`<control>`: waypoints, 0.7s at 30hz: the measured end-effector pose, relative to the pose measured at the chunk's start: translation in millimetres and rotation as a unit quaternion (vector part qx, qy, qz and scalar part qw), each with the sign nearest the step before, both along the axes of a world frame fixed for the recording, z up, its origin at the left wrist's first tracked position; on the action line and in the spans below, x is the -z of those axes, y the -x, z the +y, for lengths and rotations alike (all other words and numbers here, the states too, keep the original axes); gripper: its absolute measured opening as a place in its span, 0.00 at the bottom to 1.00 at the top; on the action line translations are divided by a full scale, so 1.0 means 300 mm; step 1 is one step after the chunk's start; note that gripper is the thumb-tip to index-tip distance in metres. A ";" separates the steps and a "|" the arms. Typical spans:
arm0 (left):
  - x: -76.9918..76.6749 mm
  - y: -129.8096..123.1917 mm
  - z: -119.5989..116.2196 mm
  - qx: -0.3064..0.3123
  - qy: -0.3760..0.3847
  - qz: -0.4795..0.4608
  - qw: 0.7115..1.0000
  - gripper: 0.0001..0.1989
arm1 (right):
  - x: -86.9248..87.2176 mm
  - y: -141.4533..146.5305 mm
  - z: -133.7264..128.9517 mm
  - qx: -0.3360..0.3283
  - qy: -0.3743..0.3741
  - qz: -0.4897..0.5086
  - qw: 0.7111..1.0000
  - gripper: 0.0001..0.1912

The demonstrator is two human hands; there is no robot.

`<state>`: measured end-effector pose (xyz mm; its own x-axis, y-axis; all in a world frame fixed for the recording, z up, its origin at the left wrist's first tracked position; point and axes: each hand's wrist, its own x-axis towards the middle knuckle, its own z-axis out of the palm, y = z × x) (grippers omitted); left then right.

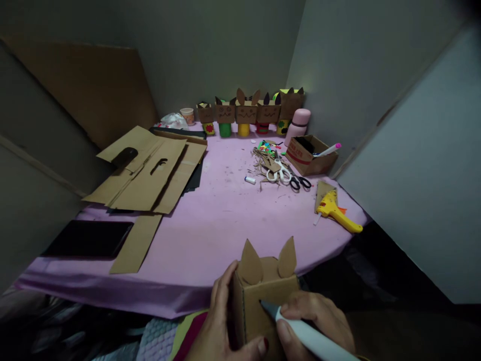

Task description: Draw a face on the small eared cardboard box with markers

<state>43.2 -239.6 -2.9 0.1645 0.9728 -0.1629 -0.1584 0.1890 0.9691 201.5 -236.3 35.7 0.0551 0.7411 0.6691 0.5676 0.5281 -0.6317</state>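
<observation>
A small cardboard box (pixel 270 291) with two pointed cardboard ears (pixel 251 263) faces me at the table's near edge. Around its left side wraps my left hand (pixel 221 321), the thumb across the lower front. My right hand (pixel 319 318) grips a white marker (pixel 308 336) with a grey, tapered front end. Its dark tip meets the upper front face of the box, where a small dark spot shows. The lower part of the box is hidden by my hands and the frame's edge.
Flat cardboard pieces (pixel 146 175) and a black tablet-like slab (pixel 88 239) lie left. Scissors (pixel 278 173), a marker cap (pixel 250 180), scraps, an open box (pixel 311 155) and a yellow glue gun (pixel 338 210) lie right. Several eared cardboard figures (pixel 246 113) and a pink bottle (pixel 298 128) stand behind.
</observation>
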 end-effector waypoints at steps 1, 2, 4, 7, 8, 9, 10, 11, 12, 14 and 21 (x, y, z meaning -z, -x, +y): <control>0.002 0.000 -0.001 0.000 0.000 -0.003 1.000 0.47 | 0.001 -0.001 0.001 -0.001 -0.004 -0.002 1.000 0.06; 0.004 0.001 -0.002 0.002 0.000 -0.002 1.000 0.47 | 0.002 -0.002 0.002 -0.003 -0.007 -0.006 1.000 0.06; 0.007 0.003 -0.002 0.005 0.003 0.007 1.000 0.47 | 0.004 -0.005 0.005 -0.005 -0.013 -0.015 1.000 0.07; 0.005 0.011 0.002 0.019 -0.002 0.016 1.000 0.48 | 0.003 -0.007 0.011 -0.003 -0.022 -0.021 1.000 0.06; 0.003 0.014 0.005 0.031 -0.007 0.025 0.999 0.47 | 0.001 -0.007 0.013 -0.003 -0.027 -0.019 0.999 0.06; 0.001 0.018 0.007 0.047 -0.013 0.039 0.998 0.47 | -0.001 -0.006 0.015 -0.002 -0.034 -0.016 0.999 0.05; -0.001 0.021 0.010 0.063 -0.019 0.058 0.996 0.48 | -0.004 -0.005 0.017 -0.003 -0.041 -0.013 0.999 0.05; -0.002 0.024 0.013 0.078 -0.026 0.079 0.993 0.48 | -0.006 -0.004 0.019 -0.004 -0.047 -0.011 0.999 0.04; -0.004 0.026 0.014 0.090 -0.031 0.099 0.991 0.49 | -0.008 -0.003 0.020 -0.005 -0.051 -0.010 0.999 0.04; -0.004 0.029 0.016 0.101 -0.038 0.121 0.987 0.50 | -0.010 -0.003 0.021 -0.006 -0.053 -0.009 0.999 0.04; 0.007 0.024 0.014 0.091 -0.038 0.115 0.989 0.49 | -0.007 -0.006 0.020 0.001 -0.056 -0.020 0.998 0.04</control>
<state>36.1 -235.3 -5.0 0.3042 0.9416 -0.1442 0.0970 0.1200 0.9880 203.3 -230.4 37.8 0.0270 0.6618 0.7492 0.5925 0.5930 -0.5452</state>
